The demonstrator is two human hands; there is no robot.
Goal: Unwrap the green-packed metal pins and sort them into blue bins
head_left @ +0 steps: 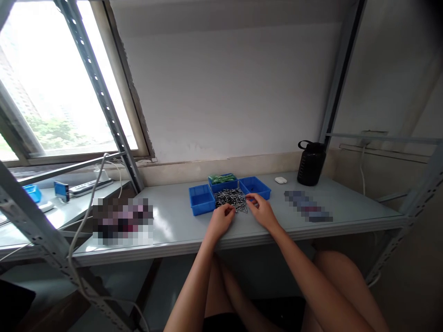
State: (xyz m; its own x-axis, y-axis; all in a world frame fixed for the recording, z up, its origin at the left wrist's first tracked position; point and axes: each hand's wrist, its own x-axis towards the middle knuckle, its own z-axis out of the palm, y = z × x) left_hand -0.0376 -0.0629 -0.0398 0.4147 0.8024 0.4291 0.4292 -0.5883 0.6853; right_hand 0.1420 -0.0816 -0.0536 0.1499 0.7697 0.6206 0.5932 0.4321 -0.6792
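A loose heap of small metal pieces (pixel 231 197), which look like screws, lies on the grey table between three blue bins. At the heap's near edge, my left hand (pixel 223 218) is curled with its fingertips drawn together; what they hold, if anything, is too small to make out. My right hand (pixel 261 210) is at the heap's right side, thumb and forefinger close together, their contents unclear. The left blue bin (pixel 202 207) looks bare inside. Green pieces (pixel 223 179) fill the back bin (pixel 224 187). A few small dark bits lie in the right bin (pixel 265 192).
A black bottle (pixel 311 163) stands at the back right, near a small white case (pixel 280 180). Blurred items lie on the table (pixel 180 230) at both sides. Metal shelf posts (pixel 104 97) and a hanging cable (pixel 83 221) flank the left side.
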